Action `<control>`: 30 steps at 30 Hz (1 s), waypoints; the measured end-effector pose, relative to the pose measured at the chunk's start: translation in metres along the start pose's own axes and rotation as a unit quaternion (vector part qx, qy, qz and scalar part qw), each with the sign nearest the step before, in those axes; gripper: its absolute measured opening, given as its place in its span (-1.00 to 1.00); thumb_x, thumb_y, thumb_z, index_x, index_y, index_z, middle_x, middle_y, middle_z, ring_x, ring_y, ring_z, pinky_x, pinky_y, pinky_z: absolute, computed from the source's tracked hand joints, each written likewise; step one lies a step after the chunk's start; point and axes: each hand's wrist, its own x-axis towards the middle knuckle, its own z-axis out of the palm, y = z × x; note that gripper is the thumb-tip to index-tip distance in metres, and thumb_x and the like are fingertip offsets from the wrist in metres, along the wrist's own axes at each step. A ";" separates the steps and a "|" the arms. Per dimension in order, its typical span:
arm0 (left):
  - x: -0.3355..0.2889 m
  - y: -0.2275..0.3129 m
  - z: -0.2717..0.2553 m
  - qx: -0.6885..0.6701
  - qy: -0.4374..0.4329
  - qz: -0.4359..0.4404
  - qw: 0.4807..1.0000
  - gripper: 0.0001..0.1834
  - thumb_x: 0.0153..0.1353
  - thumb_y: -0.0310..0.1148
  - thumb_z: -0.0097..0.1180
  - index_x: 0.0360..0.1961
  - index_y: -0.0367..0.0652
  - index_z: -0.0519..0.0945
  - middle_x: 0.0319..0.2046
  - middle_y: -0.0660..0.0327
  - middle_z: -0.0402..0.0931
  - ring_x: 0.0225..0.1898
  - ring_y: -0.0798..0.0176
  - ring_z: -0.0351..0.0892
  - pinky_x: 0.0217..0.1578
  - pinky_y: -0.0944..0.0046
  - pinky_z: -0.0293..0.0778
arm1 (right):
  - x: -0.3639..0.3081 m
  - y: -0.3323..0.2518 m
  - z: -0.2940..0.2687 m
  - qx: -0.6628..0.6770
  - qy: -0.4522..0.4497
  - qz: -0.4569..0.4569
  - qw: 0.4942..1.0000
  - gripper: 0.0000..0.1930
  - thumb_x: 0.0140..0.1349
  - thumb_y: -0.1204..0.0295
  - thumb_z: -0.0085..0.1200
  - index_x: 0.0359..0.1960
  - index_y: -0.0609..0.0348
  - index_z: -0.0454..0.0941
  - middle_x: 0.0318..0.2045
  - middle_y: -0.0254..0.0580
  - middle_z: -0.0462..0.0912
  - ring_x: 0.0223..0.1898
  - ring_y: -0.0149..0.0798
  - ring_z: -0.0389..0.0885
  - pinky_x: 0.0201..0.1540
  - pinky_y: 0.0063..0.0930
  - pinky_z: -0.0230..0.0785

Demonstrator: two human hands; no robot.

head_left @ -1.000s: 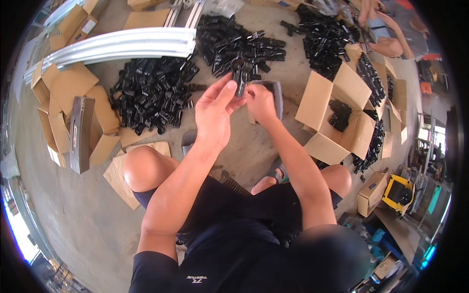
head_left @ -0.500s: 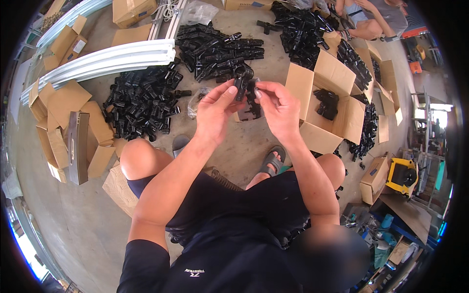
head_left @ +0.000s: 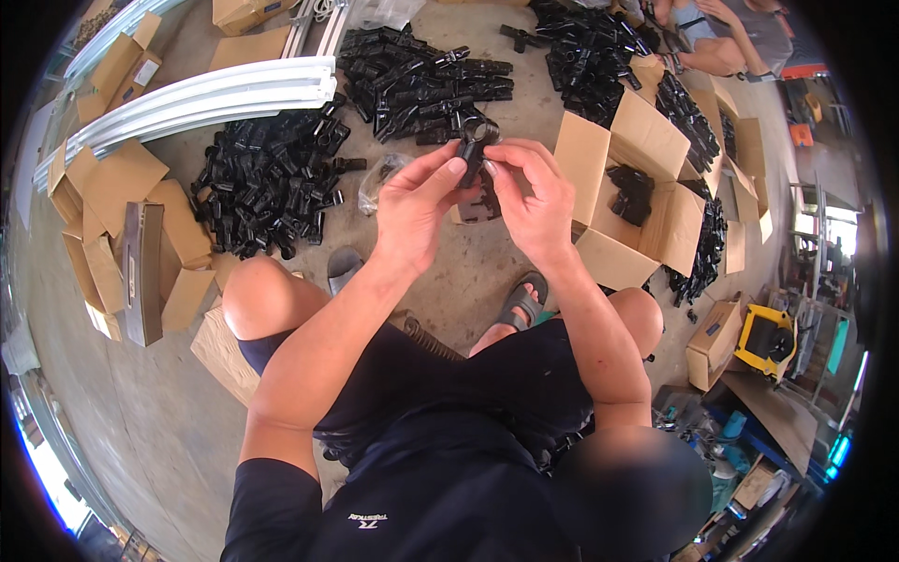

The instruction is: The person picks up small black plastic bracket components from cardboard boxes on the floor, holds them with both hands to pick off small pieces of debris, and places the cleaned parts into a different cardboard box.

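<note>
In front of me my left hand [head_left: 417,201] grips a black pipe fitting [head_left: 475,150] between thumb and fingers. It is held up with its round, ring-like end at the top. My right hand [head_left: 538,197] is closed in a pinch, thumb and forefinger against the side of the same fitting. Whatever small thing those fingertips may hold is too hidden to name. Beyond my hands lies a pile of black fittings [head_left: 412,84], and a second heap [head_left: 267,178] is to the left. An open cardboard box [head_left: 679,225] on the right has several black fittings inside [head_left: 632,194].
Long white metal rails [head_left: 206,103] stretch across the upper left. Opened cartons [head_left: 178,225] stand at the left. More black fittings [head_left: 590,66] lie at the far right, near another person [head_left: 721,47]. A yellow-framed item [head_left: 765,339] stands at right; a plastic bag [head_left: 375,187] lies near my left hand.
My right fingertips have moved left and now meet the fitting, where a small gap showed before. The fitting has tilted and shifted slightly to the right.
</note>
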 end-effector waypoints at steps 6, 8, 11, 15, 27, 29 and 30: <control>0.004 0.003 -0.001 -0.001 0.007 0.003 1.000 -0.70 0.42 -0.51 0.19 0.15 -0.29 0.65 0.00 0.17 0.70 -0.04 0.29 0.68 0.08 0.08 0.67 | 0.005 0.007 0.004 -0.014 -0.008 -0.027 1.000 -0.82 0.25 0.66 0.24 -0.14 0.21 0.69 -0.20 -0.11 0.73 -0.25 -0.17 0.75 -0.21 -0.42 0.59; 0.005 0.003 -0.001 0.004 0.014 0.005 1.000 -0.70 0.42 -0.51 0.19 0.14 -0.30 0.65 0.00 0.16 0.69 -0.03 0.29 0.68 0.08 0.09 0.67 | 0.006 0.007 0.006 -0.013 -0.010 -0.018 1.000 -0.83 0.25 0.66 0.25 -0.15 0.22 0.68 -0.22 -0.10 0.73 -0.26 -0.16 0.75 -0.22 -0.41 0.59; 0.006 0.005 -0.001 0.007 0.023 0.001 1.000 -0.70 0.42 -0.52 0.19 0.14 -0.32 0.65 0.00 0.15 0.69 -0.04 0.29 0.68 0.08 0.10 0.68 | 0.005 0.007 0.011 -0.020 -0.009 -0.009 1.000 -0.85 0.25 0.64 0.26 -0.16 0.23 0.64 -0.25 -0.11 0.73 -0.28 -0.12 0.73 -0.25 -0.37 0.58; 0.007 0.004 -0.002 0.007 0.026 -0.002 1.000 -0.71 0.41 -0.53 0.20 0.13 -0.34 0.65 -0.01 0.14 0.69 -0.04 0.29 0.68 0.07 0.11 0.69 | 0.005 0.010 0.014 -0.068 -0.017 -0.030 0.997 -0.86 0.26 0.62 0.27 -0.18 0.22 0.61 -0.28 -0.11 0.72 -0.31 -0.07 0.71 -0.29 -0.33 0.56; 0.006 0.000 0.002 0.030 0.045 0.026 0.998 -0.73 0.40 -0.57 0.20 0.10 -0.34 0.65 -0.03 0.13 0.70 -0.05 0.29 0.70 0.03 0.11 0.72 | 0.000 0.006 0.013 -0.027 0.007 -0.012 1.000 -0.81 0.25 0.65 0.26 -0.12 0.20 0.67 -0.19 -0.12 0.72 -0.26 -0.17 0.73 -0.24 -0.41 0.58; 0.006 0.000 0.002 0.025 0.039 0.026 0.999 -0.73 0.40 -0.57 0.20 0.10 -0.34 0.65 -0.04 0.13 0.70 -0.05 0.28 0.71 0.04 0.10 0.71 | 0.000 0.006 0.012 -0.018 0.007 -0.006 1.000 -0.81 0.25 0.66 0.26 -0.12 0.20 0.67 -0.18 -0.13 0.73 -0.25 -0.20 0.74 -0.23 -0.44 0.58; 0.006 0.000 0.002 0.022 0.042 0.025 0.999 -0.73 0.39 -0.57 0.20 0.09 -0.33 0.65 -0.04 0.13 0.70 -0.06 0.28 0.71 0.04 0.09 0.71 | 0.000 0.005 0.012 -0.013 0.008 -0.004 1.000 -0.81 0.25 0.65 0.26 -0.12 0.20 0.67 -0.18 -0.13 0.73 -0.26 -0.20 0.74 -0.24 -0.44 0.58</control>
